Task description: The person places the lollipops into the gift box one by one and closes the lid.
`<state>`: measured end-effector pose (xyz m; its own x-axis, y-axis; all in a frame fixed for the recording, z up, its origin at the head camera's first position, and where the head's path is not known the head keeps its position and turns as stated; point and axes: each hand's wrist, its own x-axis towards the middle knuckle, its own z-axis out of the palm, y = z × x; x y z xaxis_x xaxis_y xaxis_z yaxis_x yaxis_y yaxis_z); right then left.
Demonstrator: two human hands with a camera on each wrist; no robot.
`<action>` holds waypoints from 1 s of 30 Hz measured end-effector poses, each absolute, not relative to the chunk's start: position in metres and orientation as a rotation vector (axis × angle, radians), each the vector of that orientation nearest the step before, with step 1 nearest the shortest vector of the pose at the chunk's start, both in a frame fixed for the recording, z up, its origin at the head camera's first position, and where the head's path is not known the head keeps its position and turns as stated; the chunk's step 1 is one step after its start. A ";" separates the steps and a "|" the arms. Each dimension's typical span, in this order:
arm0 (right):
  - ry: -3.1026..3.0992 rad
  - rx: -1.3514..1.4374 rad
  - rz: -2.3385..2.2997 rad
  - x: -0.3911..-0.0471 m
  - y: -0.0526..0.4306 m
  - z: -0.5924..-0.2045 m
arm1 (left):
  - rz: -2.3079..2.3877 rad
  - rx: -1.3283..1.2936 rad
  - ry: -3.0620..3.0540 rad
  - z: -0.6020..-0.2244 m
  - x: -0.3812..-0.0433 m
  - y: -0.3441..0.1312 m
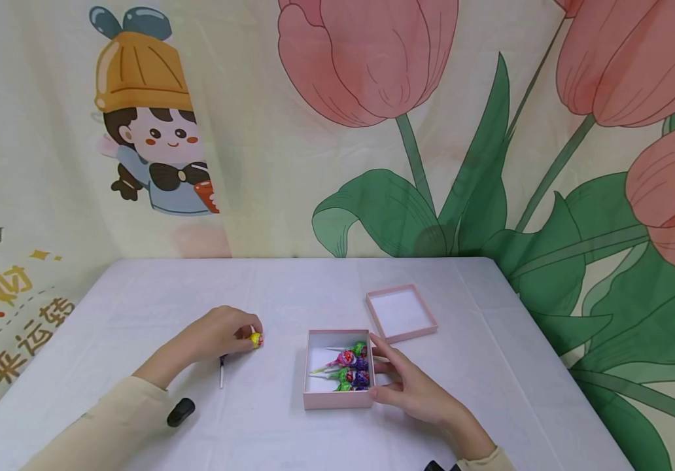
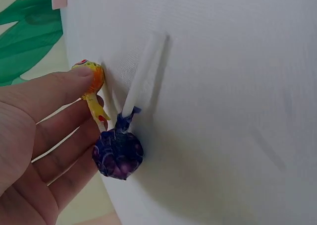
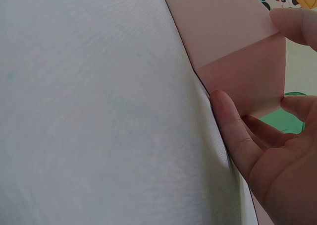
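Left hand (image 1: 220,337): centre-left of frame, fingertips pinching one yellow lollipop (image 1: 256,339) on the table; one purple lollipop (image 2: 118,153) lies beside it.
Right hand (image 1: 411,383): fingers relaxed, steadying the pink box (image 1: 337,400).
Box contents: about five lollipops (image 1: 349,369).
Lid (image 1: 401,313): one, upper right of box.
Surface: white table (image 1: 290,288).
Room: tulip-and-cartoon backdrop (image 1: 373,98).

1. Between the left hand (image 1: 220,337) and the pink box (image 1: 337,396), mid-frame, bare cloth lies open.
2. The lid (image 1: 401,313) sits just beyond the box, up and to its right.
3. The right hand (image 1: 414,386) blocks the box's right wall.
4. The upper table (image 1: 290,281) stays bare.
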<state>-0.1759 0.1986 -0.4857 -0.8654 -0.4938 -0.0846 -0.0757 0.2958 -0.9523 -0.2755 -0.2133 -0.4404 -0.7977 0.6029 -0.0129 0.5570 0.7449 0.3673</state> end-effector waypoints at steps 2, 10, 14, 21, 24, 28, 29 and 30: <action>2.207 -0.514 -1.590 -0.176 0.198 -0.486 | 0.519 0.946 2.828 -0.439 -0.275 -0.210; 2.220 -0.505 -1.581 -0.176 0.198 -0.486 | 0.517 1.132 2.897 -0.419 -0.267 -0.184; 2.223 -0.493 -1.577 -0.176 0.197 -0.485 | 0.556 1.176 2.888 -0.408 -0.260 -0.162; 2.246 -0.458 -1.560 -0.176 0.196 -0.485 | 0.710 1.233 2.811 -0.392 -0.244 -0.121; 2.252 -0.439 -1.551 -0.177 0.196 -0.486 | 0.751 1.250 2.768 -0.390 -0.241 -0.107; 2.251 -0.445 -1.555 -0.177 0.196 -0.487 | 0.793 1.244 2.708 -0.389 -0.237 -0.091; 2.251 -0.452 -1.555 -0.177 0.196 -0.487 | 0.802 1.247 2.693 -0.389 -0.236 -0.087; 2.250 -0.457 -1.555 -0.177 0.196 -0.487 | 0.814 1.251 2.678 -0.389 -0.235 -0.083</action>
<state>-0.1773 0.1963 -0.4867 -0.8804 -0.4604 -0.1138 -0.0563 0.3397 -0.9388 -0.2351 -0.0835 -0.3894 -0.6648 0.7318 0.1499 0.6915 0.5269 0.4942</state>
